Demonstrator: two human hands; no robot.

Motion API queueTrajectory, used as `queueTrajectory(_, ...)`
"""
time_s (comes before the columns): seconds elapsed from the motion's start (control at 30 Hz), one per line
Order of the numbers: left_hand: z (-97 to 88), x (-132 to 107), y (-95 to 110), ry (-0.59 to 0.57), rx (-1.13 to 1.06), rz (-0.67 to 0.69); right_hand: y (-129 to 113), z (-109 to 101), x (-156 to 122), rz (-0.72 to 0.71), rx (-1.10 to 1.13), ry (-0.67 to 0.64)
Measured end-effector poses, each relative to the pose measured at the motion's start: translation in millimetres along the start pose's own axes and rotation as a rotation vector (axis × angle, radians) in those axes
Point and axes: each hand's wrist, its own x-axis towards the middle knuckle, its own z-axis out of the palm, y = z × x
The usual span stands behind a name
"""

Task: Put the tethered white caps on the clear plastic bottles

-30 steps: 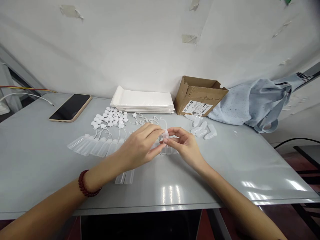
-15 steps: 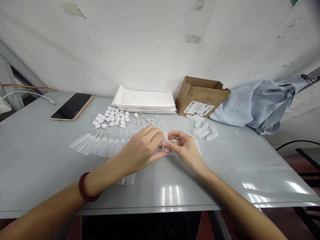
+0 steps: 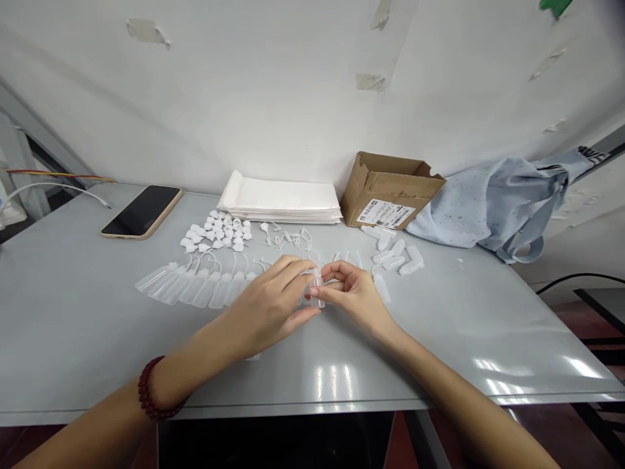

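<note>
1. Pinching a clear bottle [image 3: 318, 283] at the frame's centre, the right hand [image 3: 360, 296] has its grip closed on it.
2. The left hand [image 3: 274, 296] arches beside it, thumb and fingers parted; whether its grip has hold cannot be told.
3. White caps [image 3: 228, 232] lie left of centre.

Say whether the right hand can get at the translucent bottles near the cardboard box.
Probably yes: no barrier shows between the right hand and the translucent bottles, which lie beyond it on the tabletop. It pinches a small bottle, so likely must release that first.
</note>
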Motion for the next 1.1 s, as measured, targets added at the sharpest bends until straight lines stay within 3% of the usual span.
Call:
queueTrajectory(0.1, -1.8, -9, 4, -0.003, -0.056, -0.048, -1, 3, -4, 0.006, -0.004, -0.056)
queueTrajectory(0.23, -11.0, -25, 8, -0.006, -0.128, -0.108, -2, 4, -10, 0.025, -0.052, -0.228)
queueTrajectory(0.5, -25.3, -58, 8, -0.172, -0.158, -0.18, -2, 10, -18, 0.045, -0.243, -0.547)
queueTrajectory(0.67, -23.8, -66, 5, -0.217, -0.165, -0.207, 2, 16, -18, 0.037, -0.324, -0.576)
queueTrajectory(1.1, -21.2, -72, 2, -0.2, -0.132, -0.153, 16, 23, -17, 0.016, -0.395, -0.573)
